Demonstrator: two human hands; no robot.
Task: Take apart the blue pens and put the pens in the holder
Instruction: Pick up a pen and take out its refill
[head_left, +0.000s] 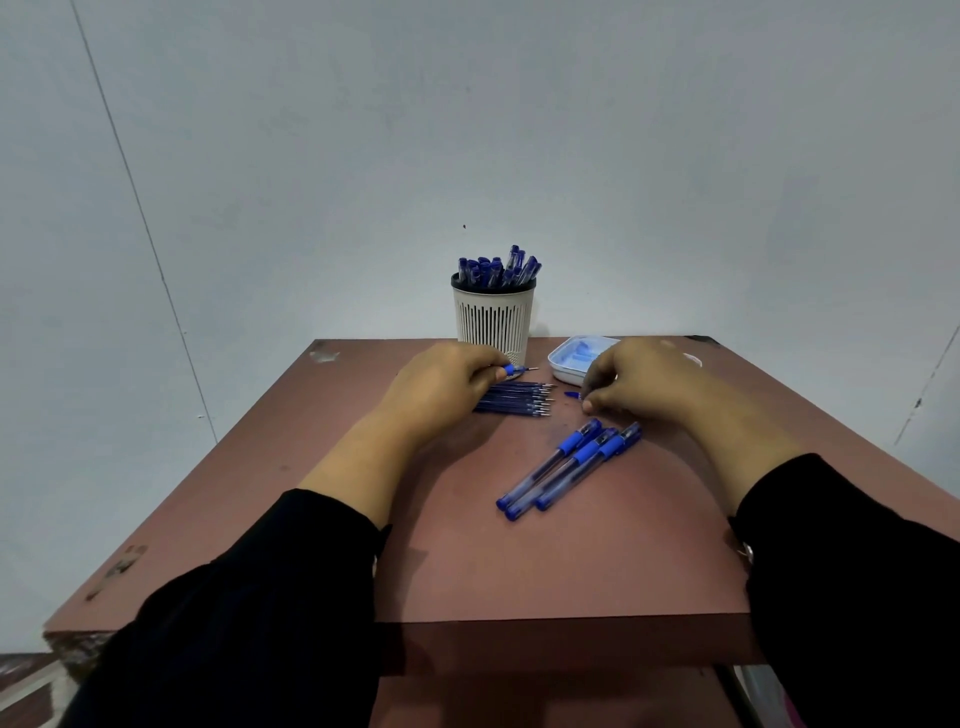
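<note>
1. Hands at work on one pen: the left hand grips a blue pen whose grip section and bare tip stick out past its fingers toward the right hand, long axis running left to right, roughly level with the counter
2. The right hand has its fingers curled in a narrow pinch on a small blue piece that points back at the left hand; I judge it to be the cap or tip just pulled free, though it is too small to tell
3. Just under and in front of the left hand's fingers lies a row of refills, side by side, tips toward the right hand
4. Three whole pens lie near the right wrist, on the body side of it, touching one another, slanting from near the right hand back toward the person; the right hand is the nearer one for picking up the next
5. Beyond the left hand stands the holder, upright and slotted, already packed with blue pens; just beyond the right hand's knuckles sits a white tray with small blue parts in it
6. The counter is reddish-brown with chipped spots at its left edge; a plain pale wall rises right behind it
</note>
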